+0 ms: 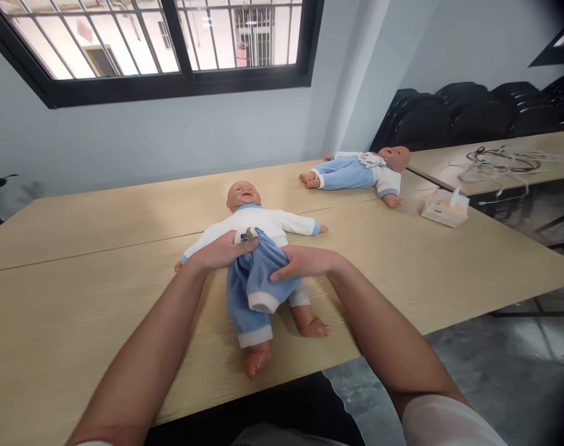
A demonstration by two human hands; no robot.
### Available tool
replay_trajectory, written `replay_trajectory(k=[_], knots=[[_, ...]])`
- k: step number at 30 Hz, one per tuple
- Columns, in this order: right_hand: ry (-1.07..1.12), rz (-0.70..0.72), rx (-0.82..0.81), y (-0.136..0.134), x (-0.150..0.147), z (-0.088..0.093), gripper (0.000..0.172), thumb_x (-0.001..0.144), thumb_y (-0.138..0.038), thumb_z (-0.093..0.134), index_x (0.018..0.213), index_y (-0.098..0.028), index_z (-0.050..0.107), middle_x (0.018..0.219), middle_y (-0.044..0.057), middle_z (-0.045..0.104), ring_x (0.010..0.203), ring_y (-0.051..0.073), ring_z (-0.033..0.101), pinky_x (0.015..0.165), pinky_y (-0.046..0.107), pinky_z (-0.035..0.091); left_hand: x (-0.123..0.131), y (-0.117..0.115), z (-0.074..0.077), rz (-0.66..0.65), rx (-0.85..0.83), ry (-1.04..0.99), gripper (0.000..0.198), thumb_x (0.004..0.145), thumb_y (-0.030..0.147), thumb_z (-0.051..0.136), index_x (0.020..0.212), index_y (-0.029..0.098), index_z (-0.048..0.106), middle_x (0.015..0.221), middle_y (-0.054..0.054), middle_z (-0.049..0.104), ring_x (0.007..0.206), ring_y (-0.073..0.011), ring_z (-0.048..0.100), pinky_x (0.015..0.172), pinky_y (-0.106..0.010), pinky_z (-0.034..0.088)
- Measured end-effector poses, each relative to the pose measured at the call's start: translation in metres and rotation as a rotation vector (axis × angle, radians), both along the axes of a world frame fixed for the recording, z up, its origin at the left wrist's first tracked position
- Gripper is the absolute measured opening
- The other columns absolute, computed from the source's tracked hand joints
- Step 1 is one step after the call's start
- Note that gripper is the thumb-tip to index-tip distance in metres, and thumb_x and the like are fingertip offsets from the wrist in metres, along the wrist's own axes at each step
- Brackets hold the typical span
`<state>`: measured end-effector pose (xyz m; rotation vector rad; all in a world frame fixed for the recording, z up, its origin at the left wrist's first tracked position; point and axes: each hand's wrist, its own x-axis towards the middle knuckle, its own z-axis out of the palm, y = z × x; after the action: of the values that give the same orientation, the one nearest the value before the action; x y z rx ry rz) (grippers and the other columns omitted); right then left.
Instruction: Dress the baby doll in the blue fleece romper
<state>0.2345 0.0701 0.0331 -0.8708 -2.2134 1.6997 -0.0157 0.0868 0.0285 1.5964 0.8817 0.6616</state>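
A baby doll [243, 197] lies on its back on the wooden table [77, 297], head away from me, in a white top and blue trousers [254, 291]. My left hand [223, 251] rests on the doll's belly, its fingers closed on the trousers' waistband. On the doll's other hip, my right hand [300, 263] grips the bunched blue fabric, fingers curled. The trousers sit crumpled around the hips, and both bare feet stick out toward me.
A second dressed doll [360, 172] lies farther back on the right. A tissue box [444, 207] sits near the table's right edge. Cables [499, 162] lie on another table, with black chairs [472, 114] behind. The near table edge is close to my body.
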Motion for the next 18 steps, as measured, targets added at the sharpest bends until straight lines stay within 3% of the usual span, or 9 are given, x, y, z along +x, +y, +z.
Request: replay_trajectory(k=[6, 8, 11, 15, 18], knots=[[0.164, -0.135, 0.026, 0.011, 0.009, -0.011, 0.04, 0.088, -0.053, 0.074, 0.106, -0.018, 0.076, 0.11, 0.006, 0.076, 0.101, 0.022, 0.067, 0.097, 0.038, 0.05, 0.01, -0.019, -0.009, 0.004, -0.127, -0.167, 0.067, 0.09, 0.066, 0.066, 0.135, 0.018, 0.063, 0.129, -0.012, 0.072, 0.123, -0.0305, 0.064, 0.108, -0.043, 0.049], [0.263, -0.162, -0.037, 0.014, 0.01, -0.015, 0.039, 0.085, -0.052, 0.077, 0.107, -0.019, 0.076, 0.111, 0.005, 0.076, 0.101, 0.022, 0.067, 0.096, 0.038, 0.05, 0.009, -0.028, -0.011, 0.004, -0.144, -0.114, 0.07, 0.089, 0.07, 0.064, 0.138, 0.02, 0.061, 0.132, -0.012, 0.071, 0.126, -0.0307, 0.063, 0.108, -0.043, 0.049], [0.362, -0.165, -0.132, 0.011, 0.007, -0.017, 0.038, 0.08, -0.049, 0.081, 0.102, -0.018, 0.076, 0.107, 0.005, 0.076, 0.096, 0.02, 0.067, 0.092, 0.035, 0.051, 0.005, -0.041, -0.008, -0.114, -0.066, 0.047, 0.074, 0.08, 0.072, 0.072, 0.132, 0.02, 0.065, 0.127, -0.011, 0.073, 0.12, -0.0332, 0.064, 0.102, -0.044, 0.051], [0.296, -0.111, -0.19, 0.001, 0.003, -0.013, 0.042, 0.076, -0.046, 0.085, 0.099, -0.013, 0.075, 0.101, 0.007, 0.075, 0.09, 0.02, 0.066, 0.088, 0.034, 0.052, 0.005, -0.06, 0.001, -0.185, 0.024, 0.174, 0.083, 0.065, 0.059, 0.09, 0.135, 0.021, 0.064, 0.126, -0.01, 0.072, 0.119, -0.0361, 0.064, 0.1, -0.044, 0.052], [0.155, -0.029, -0.161, -0.004, 0.003, -0.006, 0.04, 0.077, -0.04, 0.083, 0.103, -0.011, 0.075, 0.101, 0.008, 0.076, 0.088, 0.02, 0.065, 0.083, 0.032, 0.053, 0.008, -0.074, -0.001, -0.126, 0.003, 0.205, 0.074, 0.071, 0.056, 0.087, 0.133, 0.022, 0.065, 0.124, -0.009, 0.073, 0.116, -0.0366, 0.065, 0.098, -0.044, 0.054]])
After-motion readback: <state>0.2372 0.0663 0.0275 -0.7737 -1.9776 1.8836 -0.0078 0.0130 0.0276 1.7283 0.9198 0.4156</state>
